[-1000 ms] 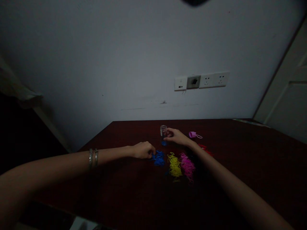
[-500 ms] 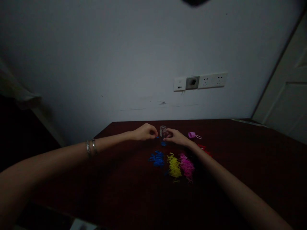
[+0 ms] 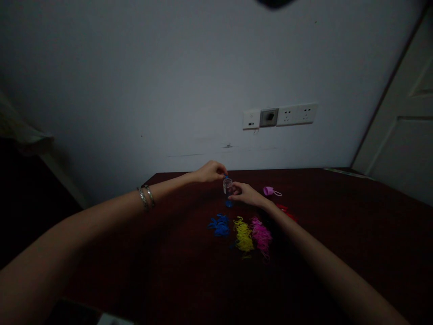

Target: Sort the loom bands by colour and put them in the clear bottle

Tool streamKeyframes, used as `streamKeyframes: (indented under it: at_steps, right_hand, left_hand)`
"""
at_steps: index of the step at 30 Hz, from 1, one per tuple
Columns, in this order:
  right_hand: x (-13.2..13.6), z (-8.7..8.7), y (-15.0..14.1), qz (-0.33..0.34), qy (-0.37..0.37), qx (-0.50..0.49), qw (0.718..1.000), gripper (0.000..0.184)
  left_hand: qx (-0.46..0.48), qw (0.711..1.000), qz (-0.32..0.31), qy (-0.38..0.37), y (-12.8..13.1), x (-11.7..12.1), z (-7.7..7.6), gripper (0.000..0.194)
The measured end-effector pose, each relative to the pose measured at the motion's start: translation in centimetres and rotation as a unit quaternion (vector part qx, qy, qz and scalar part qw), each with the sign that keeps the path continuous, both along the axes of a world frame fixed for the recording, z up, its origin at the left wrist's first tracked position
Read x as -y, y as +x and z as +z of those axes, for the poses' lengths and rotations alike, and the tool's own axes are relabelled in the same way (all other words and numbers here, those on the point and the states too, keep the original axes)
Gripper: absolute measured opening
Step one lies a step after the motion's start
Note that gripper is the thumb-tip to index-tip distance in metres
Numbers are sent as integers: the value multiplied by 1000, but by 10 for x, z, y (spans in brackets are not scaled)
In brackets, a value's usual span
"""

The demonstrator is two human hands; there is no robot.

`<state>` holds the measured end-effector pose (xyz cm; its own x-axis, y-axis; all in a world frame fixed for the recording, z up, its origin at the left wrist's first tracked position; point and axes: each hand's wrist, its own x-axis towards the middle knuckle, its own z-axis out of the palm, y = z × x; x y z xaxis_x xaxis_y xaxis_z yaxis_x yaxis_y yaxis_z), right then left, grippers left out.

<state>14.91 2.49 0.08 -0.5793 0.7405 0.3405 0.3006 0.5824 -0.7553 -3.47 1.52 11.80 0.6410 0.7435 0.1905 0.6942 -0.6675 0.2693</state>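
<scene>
My right hand (image 3: 247, 195) is closed around the side of a small clear bottle (image 3: 228, 192), which stands upright with its mouth uncovered. Some blue shows at the bottle's bottom. Just above the mouth, my left hand (image 3: 213, 171) pinches a tiny blue piece, which looks like a rubber band (image 3: 226, 176). Nearer to me lie a pile of blue rubber bands (image 3: 220, 225), a pile of yellow ones (image 3: 243, 235) and a pile of pink ones (image 3: 261, 234). Red ones (image 3: 287, 212) show partly behind my right forearm.
A pink cap with a loop (image 3: 268, 191) lies right of the bottle on the dark reddish table (image 3: 189, 257). Behind the table rises a white wall with sockets (image 3: 287, 115). A door (image 3: 406, 135) is at the right.
My left hand has risen from beside the bottle to above its mouth, carrying the blue piece. My right hand still holds the bottle. The view has shifted slightly.
</scene>
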Motion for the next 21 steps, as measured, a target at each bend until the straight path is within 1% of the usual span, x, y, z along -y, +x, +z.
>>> streamKeyframes:
  at_steps: [5,12,16,21]
  right_hand:
    - [0,0,-1,-3,-6,1,1000,28]
    - [4,3,-1,1,-14,-6,1000,30]
    - [5,4,-2,-4,-18,0,1000,29]
    - [5,4,-2,-3,-19,-1,1000,30]
  left_hand:
    - [-54,998,-26,15,5,-8,-2,23]
    - [-117,989,-82,-19,12,-20,-4,24]
    - [-119,988,-95,-37,14,-21,-4,24]
    - [-88,991,-95,-42,13,-20,-2,23]
